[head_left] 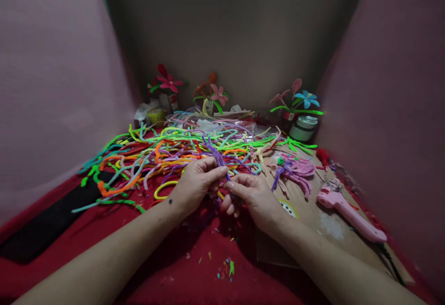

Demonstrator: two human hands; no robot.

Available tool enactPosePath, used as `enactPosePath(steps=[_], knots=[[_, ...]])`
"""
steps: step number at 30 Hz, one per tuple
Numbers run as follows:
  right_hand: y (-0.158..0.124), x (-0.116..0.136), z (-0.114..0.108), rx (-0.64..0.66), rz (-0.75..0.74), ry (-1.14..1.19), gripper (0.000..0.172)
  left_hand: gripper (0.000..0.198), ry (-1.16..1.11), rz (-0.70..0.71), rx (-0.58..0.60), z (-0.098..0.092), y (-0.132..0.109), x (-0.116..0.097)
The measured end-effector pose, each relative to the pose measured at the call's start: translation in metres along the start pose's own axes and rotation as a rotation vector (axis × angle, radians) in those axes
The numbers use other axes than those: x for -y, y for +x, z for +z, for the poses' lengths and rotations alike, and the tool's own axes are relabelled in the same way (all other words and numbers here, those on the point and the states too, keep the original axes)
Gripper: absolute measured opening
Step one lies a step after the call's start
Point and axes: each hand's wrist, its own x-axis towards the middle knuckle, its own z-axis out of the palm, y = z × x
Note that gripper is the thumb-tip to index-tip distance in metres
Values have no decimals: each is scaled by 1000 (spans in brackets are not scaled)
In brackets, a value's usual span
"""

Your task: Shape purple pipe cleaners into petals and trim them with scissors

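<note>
Txt: none legible. Labels too sm. to read: red label (pixel 173 101), approx. 10 o'clock, under dk. pink flower (pixel 169 83); wht. label (pixel 209 106), 11 o'clock, under lt. pink flower (pixel 219 94); 2nd red label (pixel 288 116), approx. 2 o'clock, nr. blue flower (pixel 306 98).

Stem pile (pixel 187 149) on cloth (pixel 187 277). Held stems (pixel 218 156) at pile's front. Scraps (pixel 232 268) on cloth, well before pile. Strip (pixel 52 221) left-front of pile, far end under its stems. Right of pile: cardboard (pixel 309 207), bearing petal bunch (pixel 299 170) and tool (pixel 358 217). Behind pile: flowers (pixel 169 84) in row; right-behind: jar (pixel 302 130). Plastic wrap (pixel 245 130) along pile's back.
</note>
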Motion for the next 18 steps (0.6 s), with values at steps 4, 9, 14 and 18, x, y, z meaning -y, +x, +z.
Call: enactPosePath(steps=[4, 9, 14, 18], knots=[[1, 0, 0, -5, -82, 73, 22, 21, -30, -53, 54, 0, 0, 1], [3, -2, -1, -117, -99, 121, 16, 20, -40, -47, 37, 1, 0, 2], [4, -3, 0, -140, -86, 143, 13, 20, -9, -50, 38, 2, -1, 1], [5, -4, -2, -166, -76, 166, 9, 26, 81, -57, -7, 5, -3, -3]])
